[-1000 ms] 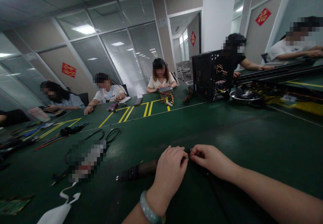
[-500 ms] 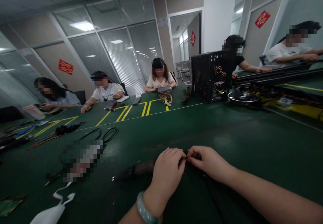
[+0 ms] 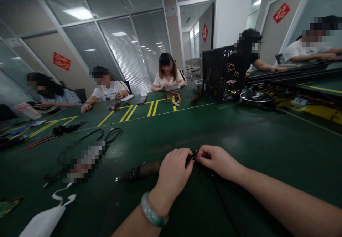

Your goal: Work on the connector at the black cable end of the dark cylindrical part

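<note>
Pinching a small connector (image 3: 192, 156) between them, both hands, left (image 3: 173, 173) and right (image 3: 217, 160), close fingertips together above the dark tool (image 3: 139, 172) on the tabletop (image 3: 240, 130), joining apparently unfinished.

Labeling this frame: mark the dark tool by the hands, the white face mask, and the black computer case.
dark tool (image 3: 139, 172), head view, on its barrel left of the left hand.
white face mask (image 3: 44, 221), head view, on its cloth body.
black computer case (image 3: 217, 75), head view, on its perforated side panel.
</note>
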Motion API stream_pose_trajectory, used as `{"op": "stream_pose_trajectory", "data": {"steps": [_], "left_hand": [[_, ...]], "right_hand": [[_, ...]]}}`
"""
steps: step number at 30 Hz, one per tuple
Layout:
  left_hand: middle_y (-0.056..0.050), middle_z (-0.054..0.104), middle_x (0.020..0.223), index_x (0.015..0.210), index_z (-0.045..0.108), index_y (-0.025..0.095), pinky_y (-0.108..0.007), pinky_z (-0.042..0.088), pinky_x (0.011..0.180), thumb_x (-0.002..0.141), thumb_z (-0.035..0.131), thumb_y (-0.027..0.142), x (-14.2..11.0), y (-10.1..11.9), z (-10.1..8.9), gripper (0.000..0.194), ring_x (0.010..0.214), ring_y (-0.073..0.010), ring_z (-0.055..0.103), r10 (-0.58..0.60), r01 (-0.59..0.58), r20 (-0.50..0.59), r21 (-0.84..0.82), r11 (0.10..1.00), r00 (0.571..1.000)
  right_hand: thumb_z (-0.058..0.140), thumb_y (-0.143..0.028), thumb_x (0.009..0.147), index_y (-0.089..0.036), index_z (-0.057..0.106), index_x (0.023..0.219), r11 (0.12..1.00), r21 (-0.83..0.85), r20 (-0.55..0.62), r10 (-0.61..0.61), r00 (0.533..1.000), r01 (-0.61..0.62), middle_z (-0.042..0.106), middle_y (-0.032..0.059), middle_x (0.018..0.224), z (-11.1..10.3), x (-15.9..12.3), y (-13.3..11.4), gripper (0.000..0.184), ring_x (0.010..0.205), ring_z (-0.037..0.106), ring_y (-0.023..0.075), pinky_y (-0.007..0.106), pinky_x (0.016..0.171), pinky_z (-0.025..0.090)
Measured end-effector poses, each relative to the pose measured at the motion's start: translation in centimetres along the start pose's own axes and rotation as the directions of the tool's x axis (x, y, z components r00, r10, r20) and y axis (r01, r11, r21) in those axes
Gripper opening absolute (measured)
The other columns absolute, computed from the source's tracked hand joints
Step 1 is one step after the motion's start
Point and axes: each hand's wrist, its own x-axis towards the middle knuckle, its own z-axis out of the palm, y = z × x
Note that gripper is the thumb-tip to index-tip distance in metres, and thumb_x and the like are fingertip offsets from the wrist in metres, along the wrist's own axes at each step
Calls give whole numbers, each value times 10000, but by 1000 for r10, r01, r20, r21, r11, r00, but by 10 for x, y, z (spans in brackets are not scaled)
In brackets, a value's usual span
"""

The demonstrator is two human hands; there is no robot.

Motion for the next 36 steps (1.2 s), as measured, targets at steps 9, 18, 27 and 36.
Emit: {"op": "stream_pose_trajectory", "data": {"steps": [9,18,27,36], "left_hand": [[-4,636,1141,1013,589,240,-457,387,1043,837,631,146,-2,-1,0,204,1087,-206,579,63,-63,-2,0,998,998],[-21,604,1238,989,602,225,-505,251,1131,876,577,153,-3,1,-3,137,1212,-211,512,98,-97,-17,45,994,995],[-43,594,1254,986,591,213,-520,185,1154,855,608,183,-5,3,-8,135,1259,-228,474,68,-66,-17,67,996,998],[-29,606,1244,979,618,223,-521,217,1142,870,608,176,-3,2,-8,119,1242,-226,493,91,-90,-18,67,994,996]], "right_hand": [[589,-296,867,-187,656,844,1000,-2,7,3,1000,-3,669,-9,763,0,0,-3,130,680,595,136,217,594,415],[576,-320,873,-202,650,852,1000,-22,36,1,999,0,674,-10,775,0,2,1,141,697,600,146,228,607,416],[581,-341,870,-209,654,840,999,-35,56,23,998,-21,685,-14,781,-3,1,-5,153,705,615,152,233,614,432],[567,-337,864,-204,650,819,999,-42,52,23,998,-21,673,-10,741,-1,2,-5,163,676,600,155,233,589,413]]}}
